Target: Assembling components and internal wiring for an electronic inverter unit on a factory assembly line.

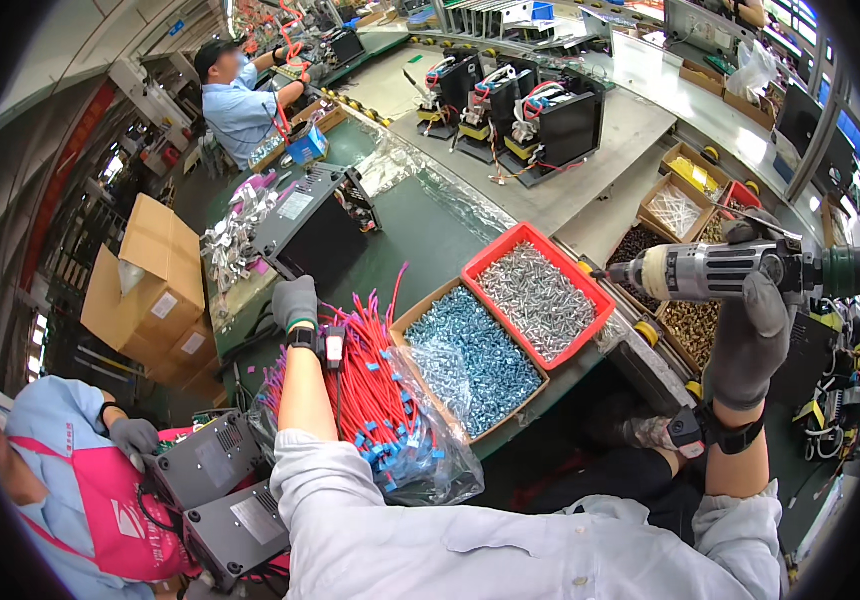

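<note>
My right hand, in a grey glove, is wrapped round a silver power screwdriver held level at the right, its nose toward the left. My left hand, also gloved, is curled beside the near edge of a black metal case. Whatever its fingers hold, if anything, is hidden. By my left forearm lies a clear bag of red wires with blue connectors. To its right stand a cardboard box of bluish screws and a red bin of silver screws.
Black units with wiring stand on the far metal table. Small parts boxes line the right. Metal brackets lie left of the case. A co-worker handles grey boxes at lower left; another person works farther back.
</note>
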`<act>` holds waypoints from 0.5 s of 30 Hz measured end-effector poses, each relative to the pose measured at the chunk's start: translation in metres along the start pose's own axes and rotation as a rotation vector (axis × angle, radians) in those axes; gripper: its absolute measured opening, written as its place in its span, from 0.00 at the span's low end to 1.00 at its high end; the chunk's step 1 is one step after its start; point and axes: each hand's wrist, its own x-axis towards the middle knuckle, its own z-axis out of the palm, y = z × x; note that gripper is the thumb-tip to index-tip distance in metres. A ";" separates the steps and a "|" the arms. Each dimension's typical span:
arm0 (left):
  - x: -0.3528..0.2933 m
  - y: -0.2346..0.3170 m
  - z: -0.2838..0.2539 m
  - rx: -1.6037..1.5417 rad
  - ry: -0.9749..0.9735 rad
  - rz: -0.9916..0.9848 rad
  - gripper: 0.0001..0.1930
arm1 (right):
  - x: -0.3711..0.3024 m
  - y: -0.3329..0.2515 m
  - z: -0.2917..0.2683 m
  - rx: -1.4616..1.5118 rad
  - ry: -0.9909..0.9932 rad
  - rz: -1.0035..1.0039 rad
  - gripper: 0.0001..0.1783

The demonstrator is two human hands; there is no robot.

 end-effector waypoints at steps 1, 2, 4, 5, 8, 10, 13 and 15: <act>-0.002 -0.002 -0.002 -0.028 -0.022 -0.006 0.22 | 0.000 0.000 0.000 0.292 0.055 0.038 0.11; -0.003 -0.007 0.003 -0.036 -0.014 0.018 0.22 | 0.003 0.001 0.001 0.243 0.061 0.054 0.12; -0.016 -0.011 0.008 -0.045 -0.009 0.068 0.22 | 0.014 -0.016 0.018 0.364 0.085 0.070 0.13; -0.022 -0.014 0.011 -0.032 -0.023 0.085 0.22 | 0.016 -0.022 0.025 0.479 0.110 0.087 0.14; -0.034 -0.019 0.012 -0.143 -0.096 0.177 0.20 | 0.014 -0.012 0.035 0.467 0.089 0.041 0.16; -0.034 -0.022 0.013 -0.343 -0.154 0.407 0.17 | 0.028 -0.020 0.049 0.370 0.127 -0.030 0.12; -0.023 -0.029 0.021 -0.411 -0.217 0.481 0.16 | 0.062 -0.047 0.081 0.573 0.120 -0.144 0.21; -0.009 -0.041 0.029 -0.336 -0.228 0.462 0.17 | 0.094 -0.059 0.101 0.708 -0.375 -0.402 0.22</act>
